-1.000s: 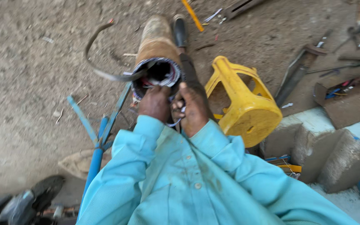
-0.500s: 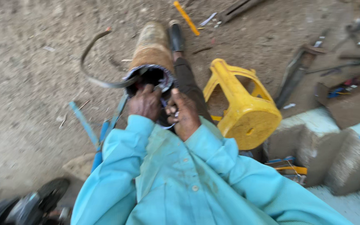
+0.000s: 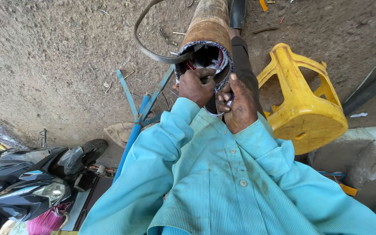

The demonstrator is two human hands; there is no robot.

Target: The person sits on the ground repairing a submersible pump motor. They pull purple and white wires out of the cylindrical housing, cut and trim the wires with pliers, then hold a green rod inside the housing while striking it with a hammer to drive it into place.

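The left hand (image 3: 198, 85) has its fingers hooked over the rim of a rusty cylindrical motor casing (image 3: 209, 26), closed on the bundle of wire windings (image 3: 205, 58) that shows inside the open end. The right hand (image 3: 239, 104) sits just beside it, thumb up against the rim, fingers pinched together on a thin pale strip or wire that loops down toward the turquoise shirt (image 3: 223, 182). The casing lies lengthwise on the dirt ground (image 3: 57, 56), its open mouth toward the person, resting along a dark trouser leg (image 3: 244, 65). A curved black cable (image 3: 146, 45) runs from the rim out over the ground on the left. A blue metal frame (image 3: 142, 115) lies below that, a yellow plastic stool (image 3: 303, 100) is tipped on its side to the right, and a parked scooter (image 3: 31, 182) fills the lower left corner. To my eye the risk is at the rim: its edge looks rough, and a hard tug could cut a finger or nick the winding insulation; the round casing might also roll off the leg.
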